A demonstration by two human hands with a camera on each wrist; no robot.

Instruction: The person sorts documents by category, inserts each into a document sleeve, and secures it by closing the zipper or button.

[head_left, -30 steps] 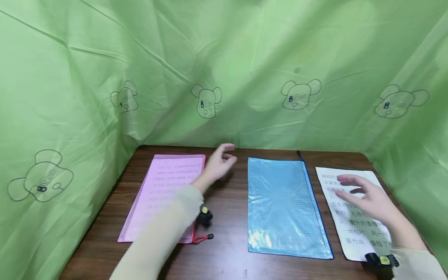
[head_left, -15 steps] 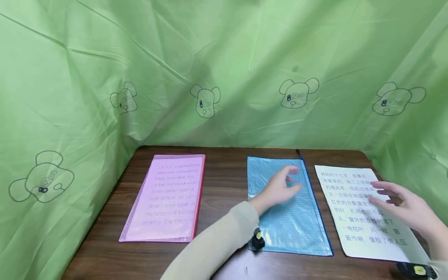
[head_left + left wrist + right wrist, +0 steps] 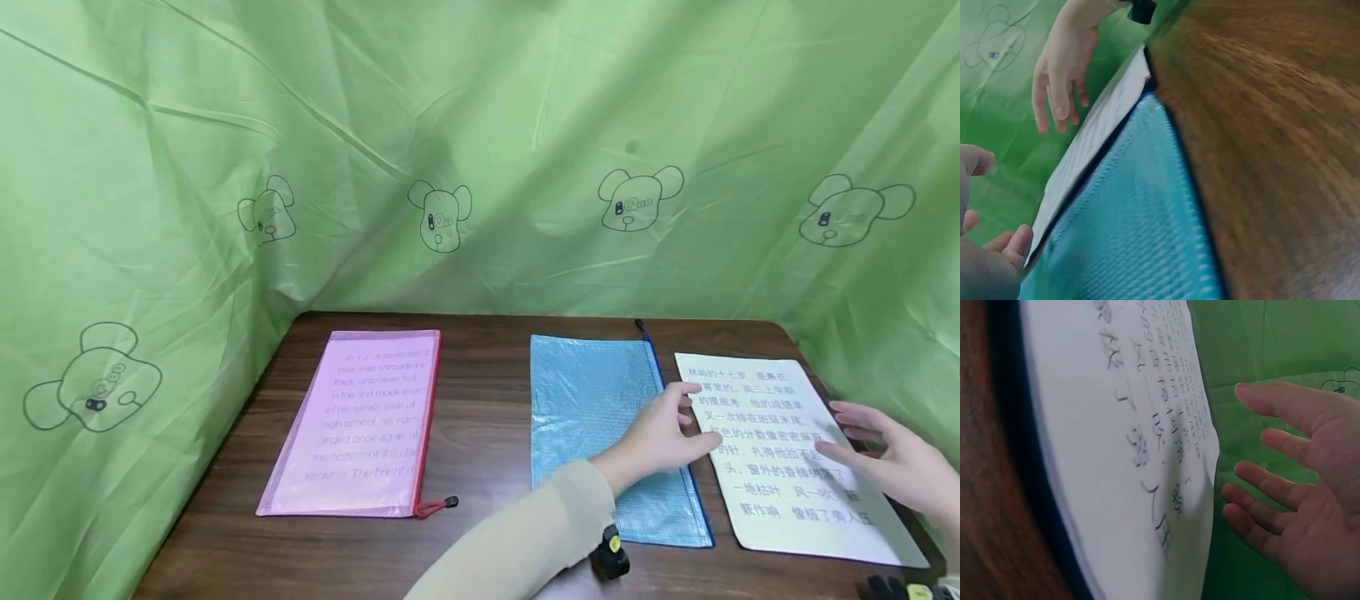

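Green cloth [image 3: 480, 108] hangs around the back and sides, wrinkled, printed with outlined cartoon animal heads [image 3: 641, 200]. Below it, a dark wood-grain table [image 3: 483, 400].

Left side of table: pink zip pouch [image 3: 352, 433], lying flat. English print shows through its cover; red zipper [image 3: 428, 417] along the right edge, red cord pull [image 3: 437, 507] at the near corner.

Middle: blue mesh zip pouch [image 3: 585, 392], flat, dark blue zipper [image 3: 701, 508] on its right edge, partly covered from view by the left arm.

Right side: white printed sheet [image 3: 787, 467], flat, rounded corners, rows of Chinese characters, just beside the blue pouch.

Left hand [image 3: 663, 433] reaches across the blue pouch to the sheet's left edge. Grip wide, thumb well apart from the bent fingers; cannot tell whether the fingertips touch the sheet. Pale sleeve [image 3: 517, 533]; small black device [image 3: 611, 557] at the wrist.

Right hand [image 3: 896, 458] hovers by the sheet's right edge. Grip wide, fingers spread and slightly bent; the right wrist view shows a gap between fingertips and sheet.
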